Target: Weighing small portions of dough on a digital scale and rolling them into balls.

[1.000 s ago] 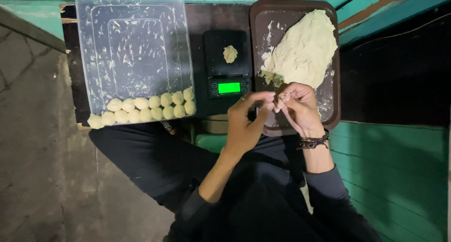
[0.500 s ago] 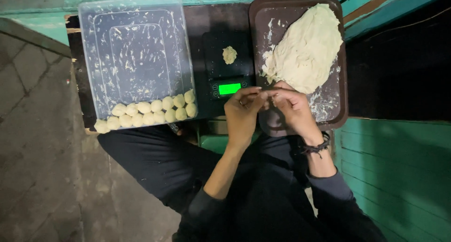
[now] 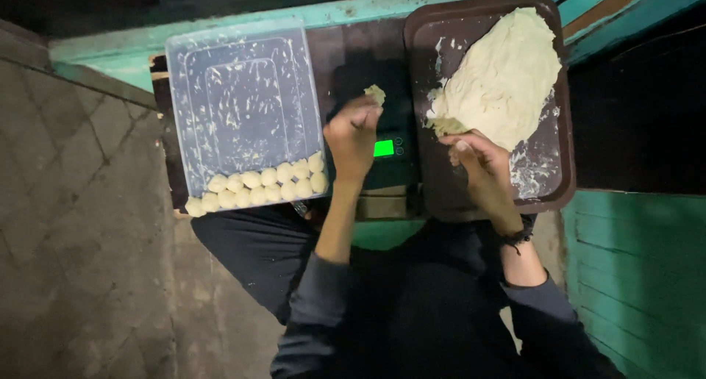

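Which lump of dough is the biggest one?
The dough mass on the brown tray: it dwarfs the small balls and the scale's little piece.

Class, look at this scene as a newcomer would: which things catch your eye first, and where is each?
The big pale dough mass on the brown tray, right. The glowing green display of the scale at centre, where the left hand holds a dough piece. Dough balls line the clear container, left.

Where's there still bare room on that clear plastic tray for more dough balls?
The clear plastic tray is bare from its far rim down to the dough balls crowding its near edge. The left hand holds a dough piece over the scale.
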